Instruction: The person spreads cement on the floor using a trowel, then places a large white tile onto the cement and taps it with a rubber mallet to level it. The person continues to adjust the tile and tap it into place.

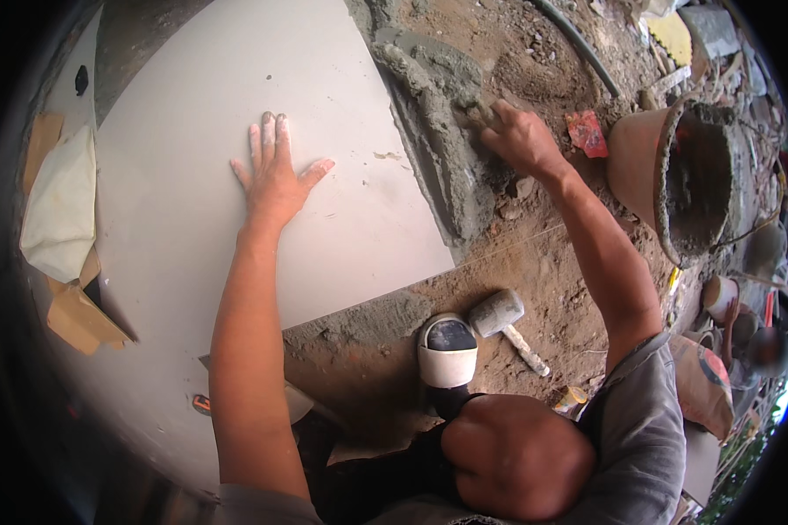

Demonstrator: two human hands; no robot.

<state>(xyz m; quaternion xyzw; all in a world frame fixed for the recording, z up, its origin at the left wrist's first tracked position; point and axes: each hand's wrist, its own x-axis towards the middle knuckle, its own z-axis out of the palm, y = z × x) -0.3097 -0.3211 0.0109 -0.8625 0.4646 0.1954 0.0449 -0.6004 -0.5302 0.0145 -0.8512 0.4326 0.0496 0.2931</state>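
Note:
My left hand (276, 179) lies flat on a large pale tile (193, 175), its fingers spread and their tips whitened with dust. Along the tile's right edge runs a thick ridge of wet grey mortar (451, 166). My right hand (525, 140) is closed over the right side of that mortar. Its fingers curl around something mortar-smeared that I cannot make out; the hand and the mortar hide most of it. Below the tile's near corner, a mallet (496, 312) with a grey head lies on the soil beside my foot in a white-banded sandal (447, 363).
A mortar-caked bucket (639, 157) lies tipped at the right, near a red scrap (586, 134). A hose (578, 44) crosses the soil above. A pale cloth bag (59, 206) and torn cardboard (83, 319) lie at left. A person crouches far right beside a sack (700, 385).

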